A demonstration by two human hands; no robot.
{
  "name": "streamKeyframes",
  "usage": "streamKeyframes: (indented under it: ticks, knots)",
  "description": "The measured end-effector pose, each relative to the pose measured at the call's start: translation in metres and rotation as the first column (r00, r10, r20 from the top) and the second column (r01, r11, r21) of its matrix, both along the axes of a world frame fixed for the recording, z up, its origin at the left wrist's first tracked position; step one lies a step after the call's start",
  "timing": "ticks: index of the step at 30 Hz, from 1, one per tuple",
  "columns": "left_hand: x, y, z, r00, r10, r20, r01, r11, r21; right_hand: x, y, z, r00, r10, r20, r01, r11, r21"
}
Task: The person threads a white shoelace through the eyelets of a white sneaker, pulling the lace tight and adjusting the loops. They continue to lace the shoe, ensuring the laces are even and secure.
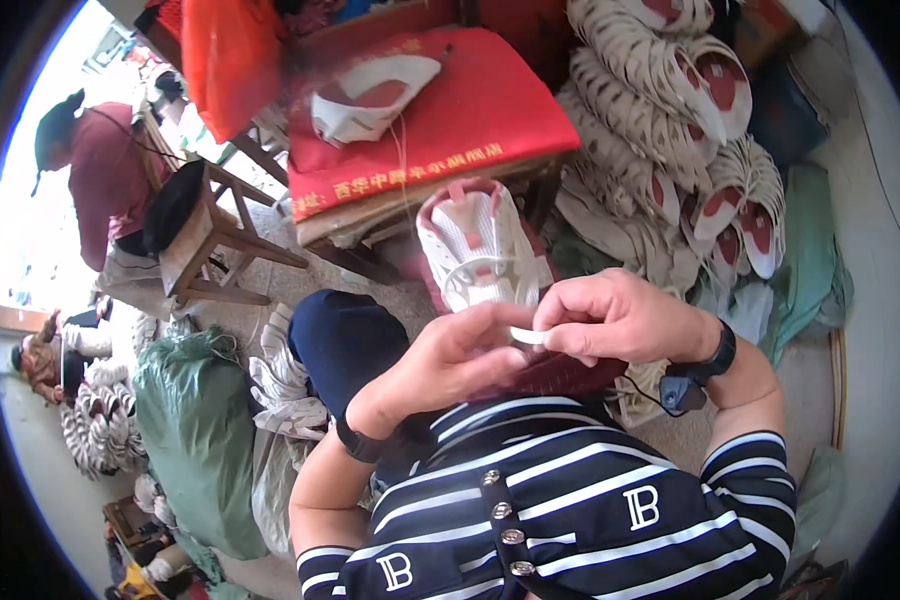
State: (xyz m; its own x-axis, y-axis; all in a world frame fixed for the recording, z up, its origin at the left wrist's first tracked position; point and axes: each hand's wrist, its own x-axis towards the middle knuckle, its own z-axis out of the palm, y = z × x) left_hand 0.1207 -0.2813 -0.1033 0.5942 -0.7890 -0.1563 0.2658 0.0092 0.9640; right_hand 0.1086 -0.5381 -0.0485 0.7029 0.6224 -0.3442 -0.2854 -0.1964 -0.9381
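A small white strip (pixel 527 336) is pinched between the thumb and fingertips of my right hand (pixel 615 315). My left hand (pixel 455 355) is close beside its other end, thumb and forefinger apart and slightly blurred. Just beyond both hands, over my lap, sits a white mesh shoe upper (pixel 473 240) with dark red lining. Its near end is hidden behind my fingers. A second white shoe upper (pixel 375 95) lies on the red cloth (pixel 500 90) covering a wooden stool, and thin threads hang from it toward me.
Stacks of white shoe uppers (pixel 640 110) rise at the far right. Green sacks (pixel 195 440) stand to my left, beside more bundled uppers (pixel 285 370). A wooden stool (pixel 205 235) and a person in dark red (pixel 110 180) are at the far left. An orange bag (pixel 232 65) hangs near the red-covered stool.
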Motion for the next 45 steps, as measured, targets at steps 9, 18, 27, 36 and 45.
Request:
streamKeyframes:
  ticks: [9, 18, 27, 36, 45]
  knots:
    - [0.000, 0.067, -0.027, 0.926, 0.214, 0.311, -0.264, 0.956, 0.128, 0.033, -0.046, 0.019, 0.673, -0.397, 0.623, 0.568, 0.818, -0.092]
    - [0.016, 0.033, 0.001, 0.929, 0.309, 0.204, -0.307, 0.951, -0.044, 0.084, -0.061, 0.071, 0.021, 0.464, 0.885, 0.822, 0.497, -0.280]
    - [0.017, 0.001, -0.016, 0.963, 0.202, 0.177, -0.224, 0.968, 0.111, 0.033, 0.049, -0.056, 0.850, -0.048, 0.525, 0.086, 0.995, -0.047]
    - [0.020, 0.011, -0.054, 0.889, 0.391, 0.239, -0.417, 0.907, 0.068, 0.051, 0.037, -0.066, 0.958, -0.025, 0.287, 0.049, 0.996, -0.077]
    - [0.070, 0.016, -0.084, 0.335, 0.421, 0.843, -0.742, 0.669, -0.040, 0.113, 0.049, -0.133, 0.456, -0.513, 0.727, 0.580, 0.791, 0.195]
